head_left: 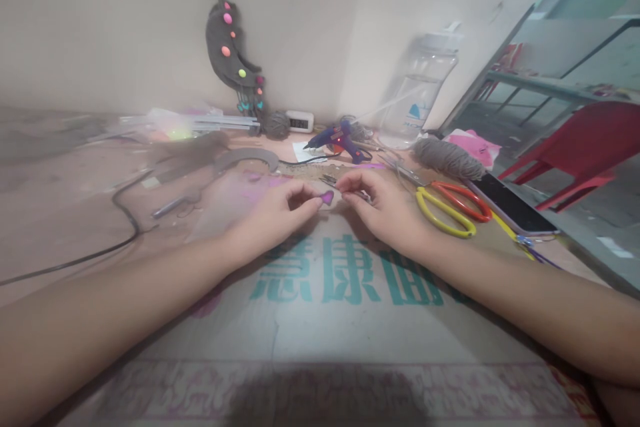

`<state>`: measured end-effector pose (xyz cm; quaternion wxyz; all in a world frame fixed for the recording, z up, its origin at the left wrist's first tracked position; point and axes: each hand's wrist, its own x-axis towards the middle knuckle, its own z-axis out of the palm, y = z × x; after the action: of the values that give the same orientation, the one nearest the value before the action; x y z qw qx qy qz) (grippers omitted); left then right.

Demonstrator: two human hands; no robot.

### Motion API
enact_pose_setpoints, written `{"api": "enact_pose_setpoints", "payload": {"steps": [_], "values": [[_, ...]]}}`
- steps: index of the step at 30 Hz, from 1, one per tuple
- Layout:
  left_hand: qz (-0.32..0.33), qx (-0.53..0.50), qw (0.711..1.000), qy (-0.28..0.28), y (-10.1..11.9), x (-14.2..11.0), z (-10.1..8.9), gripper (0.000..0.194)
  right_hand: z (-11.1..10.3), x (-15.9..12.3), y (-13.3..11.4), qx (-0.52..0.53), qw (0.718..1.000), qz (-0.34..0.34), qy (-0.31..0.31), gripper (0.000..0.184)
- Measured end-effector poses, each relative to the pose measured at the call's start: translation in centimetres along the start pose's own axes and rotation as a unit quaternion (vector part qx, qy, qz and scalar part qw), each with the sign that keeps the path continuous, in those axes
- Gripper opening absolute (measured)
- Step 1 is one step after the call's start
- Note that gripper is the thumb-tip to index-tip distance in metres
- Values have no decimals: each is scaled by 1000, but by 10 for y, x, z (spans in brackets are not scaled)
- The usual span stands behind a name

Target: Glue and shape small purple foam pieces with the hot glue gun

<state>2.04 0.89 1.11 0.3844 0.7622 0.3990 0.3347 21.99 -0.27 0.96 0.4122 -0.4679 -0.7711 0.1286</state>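
Observation:
My left hand (pixel 287 213) pinches a small purple piece (pixel 327 197), perhaps felt, with a darker edge, between thumb and fingertips. A short gap to the right, my right hand (pixel 373 203) is closed with thumb and fingers together; what it may hold is too small to make out. A thin dark metal tip (pixel 329 179) shows just behind the fingers, and I cannot tell whether the right hand holds it. Both hands hover over a pale printed sheet (pixel 320 333) with large green characters. Scissors with yellow and red handles (pixel 447 213) lie beside my right wrist.
Behind the hands lie a purple glue gun (pixel 340 139), a white digital timer (pixel 300 121) and grey yarn (pixel 447 159). A water bottle (pixel 419 93) and phone (pixel 515 203) are right. A black cord (pixel 131 213) crosses the left. A grey moon ornament (pixel 220 47) hangs on the wall.

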Motion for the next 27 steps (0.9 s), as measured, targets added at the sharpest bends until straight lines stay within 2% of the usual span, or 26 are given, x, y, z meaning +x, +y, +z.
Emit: {"api": "enact_pose_setpoints", "payload": {"steps": [4, 12, 18, 23, 27], "values": [[-9, -3, 1000, 1, 0, 0, 0, 19, 0, 0, 0, -32, 999, -22, 12, 18], [5, 8, 1000, -1, 0, 1, 0, 17, 1, -1, 5, -9, 999, -48, -9, 18], [6, 13, 1000, 0, -1, 0, 0, 18, -1, -1, -3, 6, 1000, -2, 1, 7], [-5, 7, 1000, 3, 0, 0, 0, 19, 1, -1, 0, 60, 998, 14, -11, 16], [-3, 3, 1000, 1, 0, 0, 1, 21, 1, -1, 3, 33, 999, -3, -4, 20]]}}
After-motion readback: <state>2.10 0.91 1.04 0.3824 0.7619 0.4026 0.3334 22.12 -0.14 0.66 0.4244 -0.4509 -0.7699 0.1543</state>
